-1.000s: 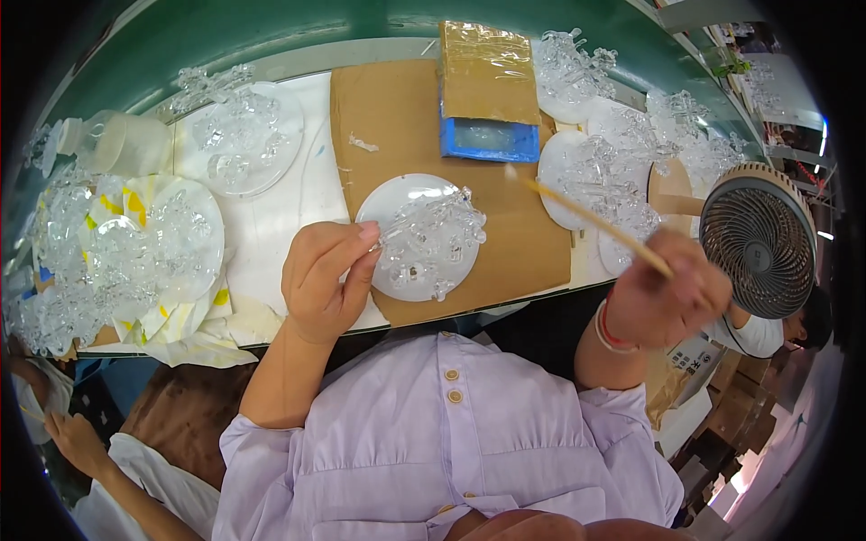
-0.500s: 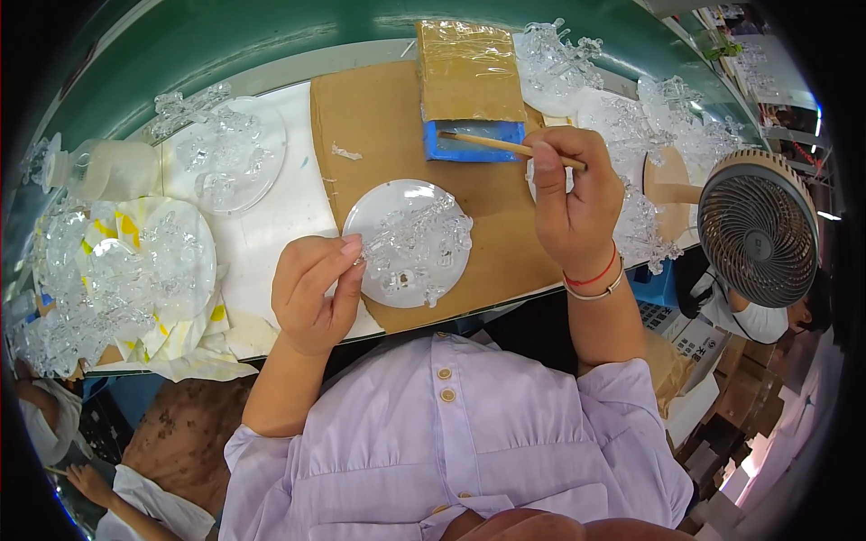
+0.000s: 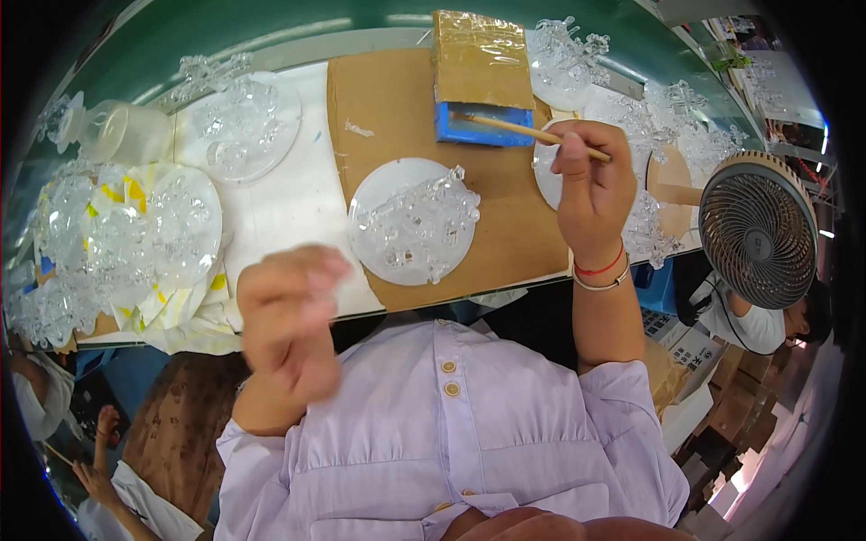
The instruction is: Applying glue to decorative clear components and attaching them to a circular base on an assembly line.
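My right hand (image 3: 595, 189) grips a thin wooden brush (image 3: 514, 127), whose dark tip reaches into a small blue tray (image 3: 487, 138). A box wrapped in brown tape (image 3: 483, 63) covers the back of that tray. My left hand (image 3: 293, 316) is smeared by motion at the table's front edge, apart from the nearby plate; its fingers and anything in them cannot be made out. Clear plastic pieces (image 3: 419, 225) lie heaped on a round white plate (image 3: 374, 185) between my hands.
More clear pieces fill a plate (image 3: 289, 135) and a yellow-marked cloth (image 3: 185, 311) at left, beside a translucent jar (image 3: 131, 135). Brown cardboard (image 3: 388, 99) lies under the middle plate. A fan (image 3: 758, 230) stands at right. Other people's arms (image 3: 99, 487) show at lower left.
My left hand has left the plate's edge and moved toward my body and slightly left. My right hand keeps the brush tip in the blue tray. The whole view has shifted slightly.
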